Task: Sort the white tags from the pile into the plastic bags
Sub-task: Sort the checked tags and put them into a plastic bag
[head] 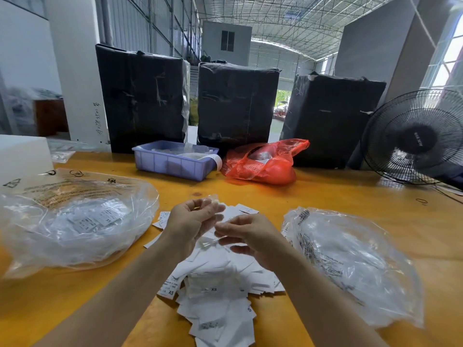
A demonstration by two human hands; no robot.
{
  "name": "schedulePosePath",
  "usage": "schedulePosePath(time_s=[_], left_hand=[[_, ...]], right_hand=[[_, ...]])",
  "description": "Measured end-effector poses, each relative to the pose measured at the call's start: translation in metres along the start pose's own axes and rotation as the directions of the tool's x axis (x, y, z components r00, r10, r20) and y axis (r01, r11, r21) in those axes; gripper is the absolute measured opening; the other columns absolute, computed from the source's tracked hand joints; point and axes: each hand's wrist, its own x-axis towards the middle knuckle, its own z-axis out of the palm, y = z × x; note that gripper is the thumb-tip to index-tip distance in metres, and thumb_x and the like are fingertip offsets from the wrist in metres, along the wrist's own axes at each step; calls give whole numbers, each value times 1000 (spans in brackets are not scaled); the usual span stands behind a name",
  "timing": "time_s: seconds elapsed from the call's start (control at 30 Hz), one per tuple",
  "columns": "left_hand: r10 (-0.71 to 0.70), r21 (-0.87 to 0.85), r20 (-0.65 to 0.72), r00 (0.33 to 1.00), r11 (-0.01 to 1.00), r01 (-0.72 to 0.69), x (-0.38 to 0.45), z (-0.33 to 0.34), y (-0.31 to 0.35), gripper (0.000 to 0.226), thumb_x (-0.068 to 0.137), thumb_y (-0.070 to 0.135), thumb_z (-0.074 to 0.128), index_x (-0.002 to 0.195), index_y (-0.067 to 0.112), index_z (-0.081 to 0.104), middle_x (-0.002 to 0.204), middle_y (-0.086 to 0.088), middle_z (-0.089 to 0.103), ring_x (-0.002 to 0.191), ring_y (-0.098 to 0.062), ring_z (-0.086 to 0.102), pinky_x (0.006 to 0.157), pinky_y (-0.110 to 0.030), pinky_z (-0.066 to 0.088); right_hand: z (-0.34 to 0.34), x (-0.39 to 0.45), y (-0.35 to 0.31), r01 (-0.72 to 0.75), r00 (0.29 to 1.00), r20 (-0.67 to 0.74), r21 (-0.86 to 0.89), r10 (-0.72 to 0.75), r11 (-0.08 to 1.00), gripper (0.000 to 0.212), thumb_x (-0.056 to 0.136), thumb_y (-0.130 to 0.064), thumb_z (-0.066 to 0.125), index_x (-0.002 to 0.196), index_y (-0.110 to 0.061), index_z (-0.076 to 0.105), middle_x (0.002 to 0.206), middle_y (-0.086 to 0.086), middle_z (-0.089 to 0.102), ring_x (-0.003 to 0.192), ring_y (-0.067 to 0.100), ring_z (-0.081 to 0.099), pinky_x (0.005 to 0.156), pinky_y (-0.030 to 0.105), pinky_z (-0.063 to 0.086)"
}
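1. The yellow table (pixel 325 196) has bare room between the two clear bags and out toward its far edge, where three black wrapped bales (pixel 238 103) stand in a row.
2. A fan (pixel 416 139) sits at the far right edge.
3. The pile of white tags (pixel 220 284) lies in the middle, running to the near edge.
4. Left hand (pixel 190 226), fingers curled, pinches something small and pale; I cannot tell what.
5. Right hand (pixel 250 236) hovers over the pile, fingers curled; blur hides whether it grips a tag.
6. Left plastic bag (pixel 75 221) holds tags marked XS.
7. Right plastic bag (pixel 350 261): contents unclear.
8. A purple bin (pixel 172 164) holds clear packets, beside a red bag (pixel 265 164).
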Motion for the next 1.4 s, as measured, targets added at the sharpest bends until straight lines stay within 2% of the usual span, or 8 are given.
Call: schedulePosePath(time_s=[0.2,0.37,0.5,0.67,0.87,1.03,1.27,1.4], left_hand=[[-26,27,16,1000,999,26,-1,-2,0,32,82,-20,52,97,7,46,70,-11,73,59,-18,70,50,-22,53],[-98,505,228,969,862,-32,-1,-10,5,57,69,-5,74,116,19,52,106,-3,69,93,-15,66,80,-30,50],[-80,665,351,933,722,-189,-5,-9,1,36,69,13,82,103,17,69,94,-3,73,80,-10,68,69,-21,52],[92,614,180,979,768,-185,-1,-9,-6,8,70,2,79,75,5,73,62,-5,71,52,-6,61,52,-14,48],[102,550,68,992,826,-123,2,-16,-5,12,74,-3,75,71,7,70,60,-5,67,49,-10,59,48,-14,46],[87,546,68,994,830,-110,3,-15,-5,14,74,-5,74,79,8,70,71,-9,70,56,-11,61,52,-16,49],[106,482,66,992,867,-125,1,-11,-6,8,83,10,69,84,2,70,62,-1,71,46,-2,58,45,-13,44],[99,464,36,994,880,-104,1,-9,-6,14,84,17,67,83,3,71,65,0,72,57,-5,64,50,-12,49]], right_hand=[[-10,0,-6,110,978,-193,144,-81,983,20,81,1,65,64,-9,61,68,10,69,61,18,65,58,22,44],[-17,3,-6,243,925,-202,-333,-321,911,11,80,1,66,74,-7,65,75,19,68,66,23,61,61,30,50],[-18,4,-8,337,920,-33,-440,-390,832,19,82,0,68,72,-17,66,76,10,69,70,17,64,72,33,53],[-28,6,-6,256,924,-99,-555,-369,791,7,87,-6,64,93,-5,68,82,10,70,72,21,65,65,30,53],[-35,5,10,174,974,222,-874,54,453,50,69,-26,83,115,-19,64,115,-2,62,103,17,57,79,27,47],[-41,11,17,217,976,206,-865,-76,452,16,85,-15,67,100,-13,72,104,4,70,97,18,63,85,34,53],[-40,11,22,222,974,213,-874,-71,432,42,78,-38,74,114,-18,66,112,-1,61,102,15,58,86,30,49],[-37,11,22,264,962,215,-893,-170,365,20,84,-18,63,102,-15,72,104,2,69,95,16,62,80,30,51]])
